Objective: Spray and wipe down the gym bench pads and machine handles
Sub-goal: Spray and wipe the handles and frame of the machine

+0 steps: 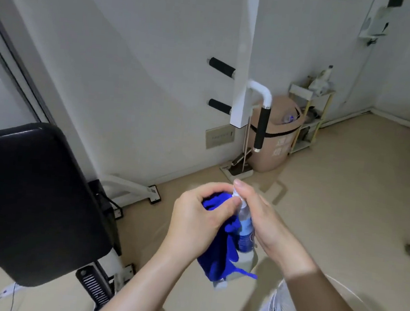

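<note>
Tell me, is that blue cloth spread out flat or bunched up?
Bunched up. The blue cloth is crumpled in the left hand, its loose end hanging beside the spray bottle.

At lower centre of the frame the left hand (198, 220) and right hand (265, 221) meet around a spray bottle (245, 229), with a cloth (216, 252) bunched against the bottle's left side. A bench pad (32, 203) fills the lower left. Above centre, machine handles (261, 128) project from a post (244, 58), with a bin (276, 137) behind and a shelf rack (309, 118) to its right.
</note>
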Demonstrator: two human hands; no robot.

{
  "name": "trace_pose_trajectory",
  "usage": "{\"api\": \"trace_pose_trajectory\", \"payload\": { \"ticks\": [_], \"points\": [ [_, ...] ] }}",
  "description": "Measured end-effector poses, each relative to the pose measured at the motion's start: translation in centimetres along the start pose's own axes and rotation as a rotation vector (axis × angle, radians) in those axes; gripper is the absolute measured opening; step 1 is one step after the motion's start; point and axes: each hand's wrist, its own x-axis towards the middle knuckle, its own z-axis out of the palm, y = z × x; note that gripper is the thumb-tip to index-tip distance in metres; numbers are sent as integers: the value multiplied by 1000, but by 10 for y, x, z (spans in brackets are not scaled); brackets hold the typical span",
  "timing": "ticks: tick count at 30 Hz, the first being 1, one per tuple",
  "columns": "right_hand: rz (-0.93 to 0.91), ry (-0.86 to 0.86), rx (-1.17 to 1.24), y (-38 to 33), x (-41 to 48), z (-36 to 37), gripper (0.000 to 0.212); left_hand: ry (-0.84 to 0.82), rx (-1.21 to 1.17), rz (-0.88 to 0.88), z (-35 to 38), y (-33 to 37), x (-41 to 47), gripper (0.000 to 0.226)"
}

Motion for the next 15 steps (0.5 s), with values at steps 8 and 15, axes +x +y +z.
{"api": "trace_pose_trajectory", "payload": {
  "ticks": [8, 15],
  "points": [
    [-10, 344, 62, -9, 110, -72, 60, -76, -313, -388, 1, -40, 121, 42],
    [23, 529, 91, -13, 199, -100, 54, -153, -376, -419, 10, -56, 203, 19]
  ]
}}
